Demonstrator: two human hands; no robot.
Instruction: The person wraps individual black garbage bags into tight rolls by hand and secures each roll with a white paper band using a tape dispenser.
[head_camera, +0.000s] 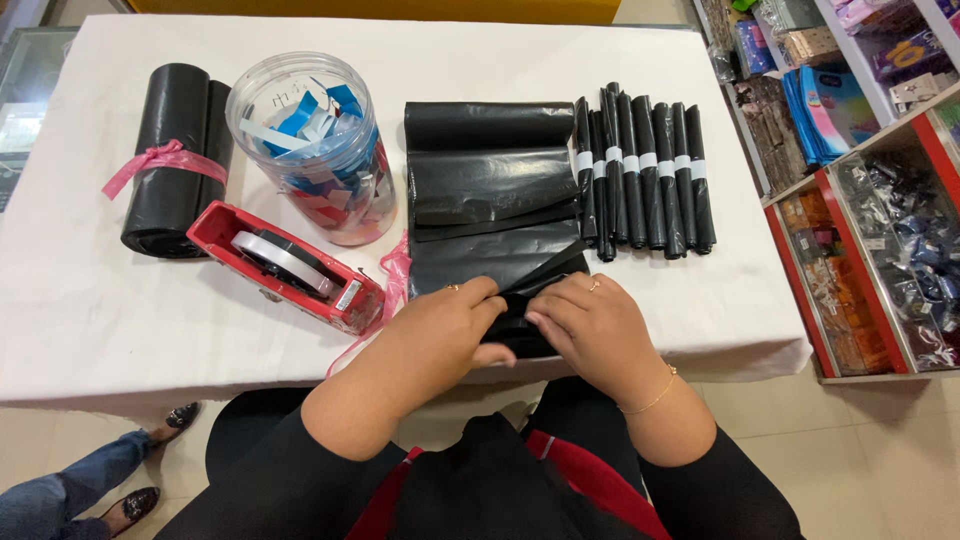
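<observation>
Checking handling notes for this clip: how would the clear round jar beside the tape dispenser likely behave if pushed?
The clear jar looks light, holding only paper slips. It stands upright on a cloth-covered table, so it would probably drag rather than slide, and might tip.

A table (100, 310) is covered by a white cloth. On it are laid a large black roll tied with pink ribbon (170, 160), a clear jar of paper slips (315, 150), a red tape dispenser (285, 265), flattened black plastic bags (490, 190) and a row of banded black rolls (645, 175).

Black sleeves, red-trimmed top — thin gold bracelet (655, 397), small rings.
</observation>
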